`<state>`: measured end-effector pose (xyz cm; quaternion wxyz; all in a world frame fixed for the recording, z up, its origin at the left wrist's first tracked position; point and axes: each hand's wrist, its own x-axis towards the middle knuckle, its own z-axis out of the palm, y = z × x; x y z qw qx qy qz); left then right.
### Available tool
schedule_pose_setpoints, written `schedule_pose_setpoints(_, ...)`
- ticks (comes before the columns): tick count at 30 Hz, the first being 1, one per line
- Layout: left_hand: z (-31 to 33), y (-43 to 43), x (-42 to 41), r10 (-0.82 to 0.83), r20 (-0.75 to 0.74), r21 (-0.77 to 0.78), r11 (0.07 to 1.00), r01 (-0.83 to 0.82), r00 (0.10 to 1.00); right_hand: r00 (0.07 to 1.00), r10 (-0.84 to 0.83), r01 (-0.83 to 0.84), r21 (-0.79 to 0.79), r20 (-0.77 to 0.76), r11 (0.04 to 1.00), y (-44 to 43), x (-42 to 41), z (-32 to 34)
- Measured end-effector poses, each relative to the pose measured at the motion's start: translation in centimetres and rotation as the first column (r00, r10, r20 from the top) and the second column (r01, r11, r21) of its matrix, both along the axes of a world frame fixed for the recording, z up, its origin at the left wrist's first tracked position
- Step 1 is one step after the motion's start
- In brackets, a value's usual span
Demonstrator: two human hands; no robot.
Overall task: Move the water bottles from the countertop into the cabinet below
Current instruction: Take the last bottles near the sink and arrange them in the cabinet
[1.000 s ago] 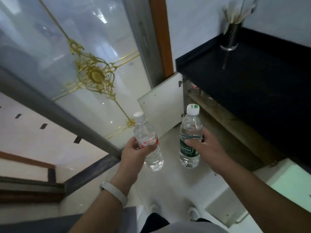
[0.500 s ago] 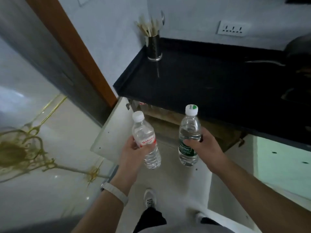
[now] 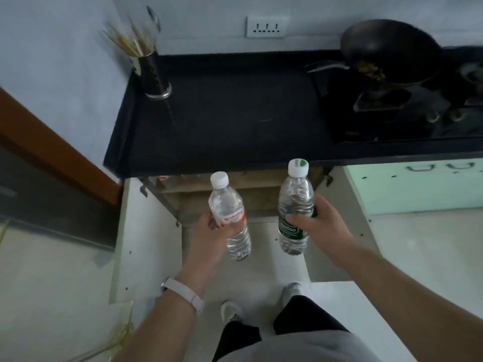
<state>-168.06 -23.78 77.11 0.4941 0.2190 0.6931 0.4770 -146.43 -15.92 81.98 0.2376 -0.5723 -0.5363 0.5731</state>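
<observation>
The person stands facing the black desk (image 3: 235, 118), looking down past both forearms to the shoes on the pale floor.

The left hand (image 3: 211, 236) is wrapped around the middle of a clear water bottle with a red label (image 3: 230, 215) and a white cap; thumb and fingers are closed on the label band, and the bottle leans slightly with its cap toward the desk. A white wristband (image 3: 183, 293) sits on that wrist. The right hand (image 3: 321, 223) is closed around a second clear water bottle with a dark green label (image 3: 294, 207), whose white cap carries a green mark; this one stands nearly upright. Both bottles are held in the air in front of the desk's front edge, side by side and apart, each holding clear water.

Below the desk's edge the cabinet (image 3: 235, 194) stands open, its white doors swung out to either side of the two bottles. Brownish shelving shows inside; what lies on it is too dim to tell.

At the desk's back left corner stands a dark metal holder (image 3: 154, 74) filled with chopsticks and a ladle-like utensil. Toward the desk's right end a black wok (image 3: 389, 48) sits on a gas stove (image 3: 392, 111), with some food scraps inside. On the wall behind the desk is a white socket strip (image 3: 266, 26).
</observation>
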Motion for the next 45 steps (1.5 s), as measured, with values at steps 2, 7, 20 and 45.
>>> schedule_pose_setpoints(2, -0.3, 0.9, 0.8, -0.068, 0.006, -0.006, 0.998, 0.068, 0.998, 0.998, -0.061, 0.061, 0.000, -0.015, 0.998, -0.2, 0.9, -0.1)
schedule_pose_setpoints(7, -1.1, 2.9, 2.5, -0.212, -0.028, -0.061, 0.976, 0.210, 0.977, 0.981, -0.179, 0.178, -0.019, -0.067, 0.984, 0.0, 3.4, -1.1)
schedule_pose_setpoints(20, -2.9, 8.1, 6.0, -0.295, -0.141, -0.157, 0.949, 0.273, 0.945, 0.956, -0.252, 0.234, -0.128, -0.152, 0.964, 4.0, 6.5, -6.2)
schedule_pose_setpoints(45, -23.8, 18.8, 6.7, -0.647, -0.095, -0.139, 0.761, 0.633, 0.757, 0.860, -0.508, 0.495, -0.156, -0.057, 0.855, 7.9, 5.3, -25.1)
